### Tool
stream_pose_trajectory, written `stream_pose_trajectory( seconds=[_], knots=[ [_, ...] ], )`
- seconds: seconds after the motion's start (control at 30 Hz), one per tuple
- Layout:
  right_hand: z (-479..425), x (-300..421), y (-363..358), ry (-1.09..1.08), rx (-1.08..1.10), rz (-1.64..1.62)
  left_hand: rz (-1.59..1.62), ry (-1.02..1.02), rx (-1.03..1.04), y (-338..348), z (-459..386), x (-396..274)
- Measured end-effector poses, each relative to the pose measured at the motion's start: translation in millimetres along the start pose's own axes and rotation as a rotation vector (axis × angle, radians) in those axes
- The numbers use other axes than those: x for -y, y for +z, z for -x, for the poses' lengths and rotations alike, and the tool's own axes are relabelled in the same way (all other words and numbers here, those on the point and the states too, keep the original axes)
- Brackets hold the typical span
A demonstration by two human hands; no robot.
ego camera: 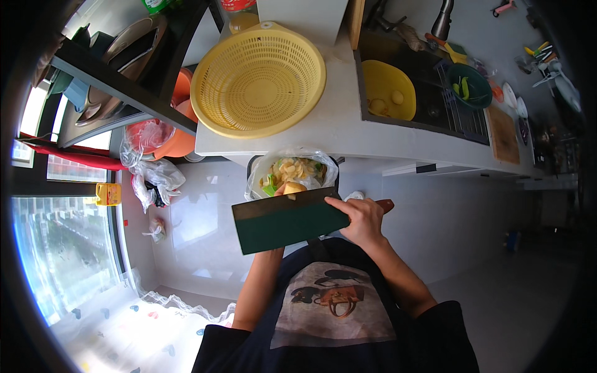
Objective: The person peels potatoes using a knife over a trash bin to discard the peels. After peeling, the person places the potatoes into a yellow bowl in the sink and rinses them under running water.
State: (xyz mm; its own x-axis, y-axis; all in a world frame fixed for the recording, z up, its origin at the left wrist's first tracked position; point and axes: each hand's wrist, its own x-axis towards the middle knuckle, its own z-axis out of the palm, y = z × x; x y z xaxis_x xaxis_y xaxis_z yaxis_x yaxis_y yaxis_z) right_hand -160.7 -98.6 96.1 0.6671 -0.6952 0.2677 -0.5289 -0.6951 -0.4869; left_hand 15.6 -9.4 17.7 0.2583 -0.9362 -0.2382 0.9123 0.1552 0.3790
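My right hand (366,221) grips the brown handle of a broad cleaver (287,226), with the index finger laid along the blade. The blade's dark face is turned up, and its far edge lies against a peeled-looking yellow potato (295,187). Most of my left hand (280,189) is hidden under the blade; a bit of finger shows beside the potato, which it holds. Just beyond is a dark bin lined with a clear plastic bag (252,184). Pale peelings (291,169) and some green scraps fill much of the bag.
A yellow plastic colander (261,91) stands on the counter (343,102) above the bin. In the sink at right sits a yellow basin (401,77) with potatoes, near a green bowl (480,95) of peppers. Plastic bags (161,179) and a dark shelf rack (126,86) occupy the left.
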Motion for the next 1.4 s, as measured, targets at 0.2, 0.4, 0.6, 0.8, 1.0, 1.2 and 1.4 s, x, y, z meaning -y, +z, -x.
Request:
stream_pose_trajectory(
  seconds=[0.2,0.4,0.6,0.8,1.0,1.2,1.4],
  knots=[
    [-4,14,-3,-0.043,0.01,-0.019,-0.054,-0.019,-0.007,-7,1,8],
    [-1,13,-1,-0.057,-0.007,0.001,-0.032,-0.029,-0.017,-11,3,12],
    [0,12,-2,-0.046,0.023,-0.008,0.145,-0.05,-0.071,-21,12,3],
    [6,-16,4,0.046,0.018,-0.017,0.219,-0.066,-0.078,-30,13,5],
    [5,-6,4,0.011,0.031,-0.024,-0.043,-0.01,-0.204,-10,9,3],
    [-4,5,-2,-0.043,0.037,-0.023,-0.107,-0.017,-0.021,-22,4,9],
    [-4,-22,5,0.024,0.05,-0.081,0.004,-0.091,-0.042,-16,8,-3]
  ],
)
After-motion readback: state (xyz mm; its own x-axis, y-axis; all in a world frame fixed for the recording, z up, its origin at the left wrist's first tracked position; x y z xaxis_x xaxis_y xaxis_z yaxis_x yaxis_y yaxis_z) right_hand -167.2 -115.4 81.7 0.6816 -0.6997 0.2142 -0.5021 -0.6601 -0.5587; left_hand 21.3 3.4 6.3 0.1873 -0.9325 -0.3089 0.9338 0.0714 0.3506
